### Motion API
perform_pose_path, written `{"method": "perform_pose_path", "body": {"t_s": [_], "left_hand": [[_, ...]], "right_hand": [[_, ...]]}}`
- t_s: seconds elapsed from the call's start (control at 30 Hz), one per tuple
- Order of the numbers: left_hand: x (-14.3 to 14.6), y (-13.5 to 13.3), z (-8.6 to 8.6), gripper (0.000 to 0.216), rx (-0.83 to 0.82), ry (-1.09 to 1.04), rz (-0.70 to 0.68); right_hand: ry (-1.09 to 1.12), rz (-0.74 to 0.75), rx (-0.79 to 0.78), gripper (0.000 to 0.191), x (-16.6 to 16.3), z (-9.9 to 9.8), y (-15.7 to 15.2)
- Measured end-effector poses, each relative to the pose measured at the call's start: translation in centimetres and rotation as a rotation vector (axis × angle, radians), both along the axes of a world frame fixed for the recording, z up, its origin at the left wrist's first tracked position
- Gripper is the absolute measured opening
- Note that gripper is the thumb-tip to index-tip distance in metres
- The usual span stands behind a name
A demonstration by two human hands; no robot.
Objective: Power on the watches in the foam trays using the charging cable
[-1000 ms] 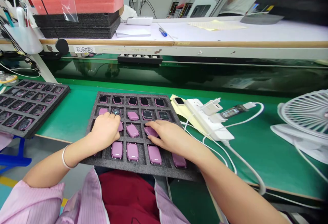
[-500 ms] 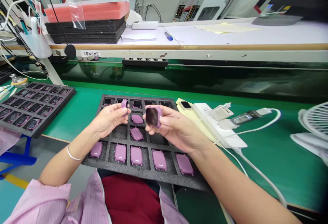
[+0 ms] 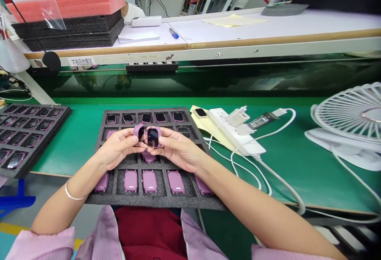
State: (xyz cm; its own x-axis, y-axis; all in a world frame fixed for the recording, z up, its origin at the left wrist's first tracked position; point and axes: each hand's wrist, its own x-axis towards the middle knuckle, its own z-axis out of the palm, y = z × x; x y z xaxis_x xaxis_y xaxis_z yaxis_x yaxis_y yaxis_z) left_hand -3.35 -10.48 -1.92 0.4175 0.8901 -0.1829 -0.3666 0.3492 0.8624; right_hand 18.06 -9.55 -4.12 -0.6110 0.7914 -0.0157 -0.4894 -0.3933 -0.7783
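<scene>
My left hand (image 3: 119,147) pinches a mauve smartwatch body (image 3: 139,131) narrowly by its edges, turned nearly side-on; my right hand (image 3: 177,149) grips a second smartwatch body (image 3: 153,137) the same way, its dark screen facing me; the two nearly touch, held just above the middle of a grey foam tray (image 3: 154,201); I am looking both over; more mauve bodies (image 3: 149,181) sit in the tray's near row; a second foam tray (image 3: 35,133) lies at the left of the frame.
</scene>
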Motion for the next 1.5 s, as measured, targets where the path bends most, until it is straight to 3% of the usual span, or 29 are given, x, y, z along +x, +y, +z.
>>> {"method": "perform_pose_path", "body": {"t_s": [0.3,0.53,0.93,1.17,1.5], "left_hand": [[-0.06,0.02,-0.48,0.05,0.154,0.135,0.031],[-0.11,-0.19,-0.4,0.048,0.125,0.139,0.057],[0.29,-0.61,-0.06,0.043,0.278,0.25,0.048],[0.04,-0.33,-0.28,0.049,0.203,0.202,0.005],[0.01,-0.47,-0.18,0.051,0.184,0.204,-0.029]], "right_hand": [[0.028,0.015,0.092,0.047,-0.26,-0.64,-0.31],[0.022,-0.077,0.146,0.047,0.18,0.08,-0.5],[0.011,-0.074,0.12,0.05,-0.12,-0.18,-0.77],[0.046,-0.031,0.146,0.045,-0.2,-0.38,-0.89],[-0.017,-0.047,0.151,0.051,-0.2,-0.41,-0.88]]}}
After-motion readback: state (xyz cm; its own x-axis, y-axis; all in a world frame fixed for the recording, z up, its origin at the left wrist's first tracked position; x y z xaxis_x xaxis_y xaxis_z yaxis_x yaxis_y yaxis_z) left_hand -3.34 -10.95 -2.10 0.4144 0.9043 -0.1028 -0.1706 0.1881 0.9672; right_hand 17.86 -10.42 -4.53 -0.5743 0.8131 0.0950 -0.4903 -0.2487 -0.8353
